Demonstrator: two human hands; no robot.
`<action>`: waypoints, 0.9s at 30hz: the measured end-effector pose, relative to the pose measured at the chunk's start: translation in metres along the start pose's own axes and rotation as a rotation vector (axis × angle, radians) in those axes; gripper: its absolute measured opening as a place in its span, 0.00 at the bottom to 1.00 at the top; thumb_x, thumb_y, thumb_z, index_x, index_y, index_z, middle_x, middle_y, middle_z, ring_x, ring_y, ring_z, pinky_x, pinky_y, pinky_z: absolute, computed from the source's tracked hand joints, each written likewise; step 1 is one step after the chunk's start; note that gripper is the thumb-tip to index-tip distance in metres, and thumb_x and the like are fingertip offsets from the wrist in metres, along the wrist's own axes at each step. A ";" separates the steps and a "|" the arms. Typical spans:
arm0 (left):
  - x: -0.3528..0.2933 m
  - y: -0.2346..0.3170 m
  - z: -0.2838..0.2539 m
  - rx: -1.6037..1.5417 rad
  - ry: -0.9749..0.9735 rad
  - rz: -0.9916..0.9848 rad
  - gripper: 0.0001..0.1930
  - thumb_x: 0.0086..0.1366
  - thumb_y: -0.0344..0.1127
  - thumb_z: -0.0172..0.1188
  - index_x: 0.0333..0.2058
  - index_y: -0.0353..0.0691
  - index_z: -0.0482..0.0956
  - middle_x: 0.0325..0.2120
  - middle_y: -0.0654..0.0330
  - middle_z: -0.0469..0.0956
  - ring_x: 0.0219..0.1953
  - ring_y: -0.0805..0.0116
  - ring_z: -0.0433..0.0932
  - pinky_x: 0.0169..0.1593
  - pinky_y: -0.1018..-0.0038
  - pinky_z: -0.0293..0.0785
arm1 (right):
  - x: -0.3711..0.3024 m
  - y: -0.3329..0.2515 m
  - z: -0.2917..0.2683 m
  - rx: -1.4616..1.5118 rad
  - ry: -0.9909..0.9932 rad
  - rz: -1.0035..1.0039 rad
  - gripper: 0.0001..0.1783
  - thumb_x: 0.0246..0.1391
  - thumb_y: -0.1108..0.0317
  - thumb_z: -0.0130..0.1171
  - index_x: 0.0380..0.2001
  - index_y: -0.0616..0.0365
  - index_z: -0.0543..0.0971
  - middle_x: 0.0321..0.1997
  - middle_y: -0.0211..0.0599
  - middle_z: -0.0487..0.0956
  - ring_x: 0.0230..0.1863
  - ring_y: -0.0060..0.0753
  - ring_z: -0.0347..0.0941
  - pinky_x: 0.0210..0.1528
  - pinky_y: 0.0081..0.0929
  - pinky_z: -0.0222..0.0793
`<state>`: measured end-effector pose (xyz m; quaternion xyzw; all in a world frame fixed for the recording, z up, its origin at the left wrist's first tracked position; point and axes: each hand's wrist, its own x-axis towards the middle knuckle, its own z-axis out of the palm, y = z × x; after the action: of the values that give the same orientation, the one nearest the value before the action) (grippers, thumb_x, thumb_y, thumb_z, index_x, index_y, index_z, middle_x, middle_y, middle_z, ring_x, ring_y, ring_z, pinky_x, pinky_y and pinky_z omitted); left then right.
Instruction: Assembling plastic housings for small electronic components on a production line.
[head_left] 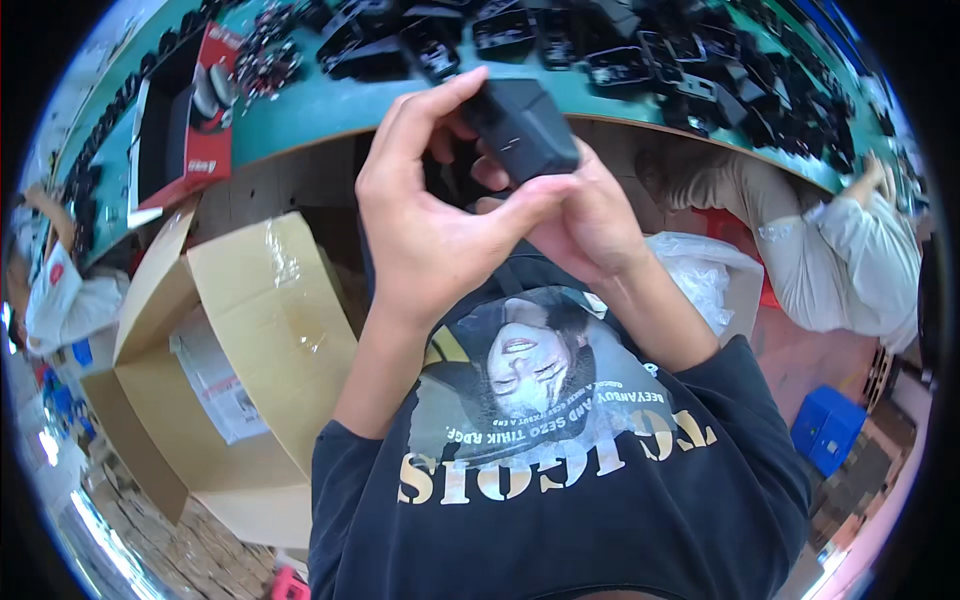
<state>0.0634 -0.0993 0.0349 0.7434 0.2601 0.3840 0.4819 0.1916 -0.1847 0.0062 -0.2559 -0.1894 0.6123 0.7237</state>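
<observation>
Between both hands, just off the near edge of the green table (345, 115), is a black box-shaped plastic housing (527, 125). My left hand (425, 215) grips it from the left, index finger along its far end and thumb under its near corner. My right hand (590, 220) holds its near right side, and part of those fingers is hidden behind it. Beyond my hands, many similar black housings (505, 35) lie along the table, some showing hollow insides.
A red box (210, 150) overhangs the table edge at the left, beside a pile of small metal parts (268, 58). Below it stands an open cardboard box (265, 300). To the right are a clear plastic bag (700, 285), a seated co-worker (830, 250) and a blue bin (828, 430).
</observation>
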 end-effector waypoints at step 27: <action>0.028 -0.044 0.055 0.238 -0.058 0.243 0.13 0.55 0.22 0.63 0.40 0.39 0.76 0.46 0.53 0.76 0.48 0.55 0.73 0.56 0.63 0.70 | 0.074 -0.429 -0.276 -2.344 0.749 -0.021 0.18 0.45 0.57 0.71 0.33 0.57 0.77 0.26 0.35 0.78 0.27 0.41 0.72 0.37 0.34 0.73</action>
<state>0.1237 -0.0890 -0.0094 0.8319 0.1979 0.3845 0.3478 0.7053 -0.2017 0.0412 -0.9094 -0.4074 -0.0449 0.0709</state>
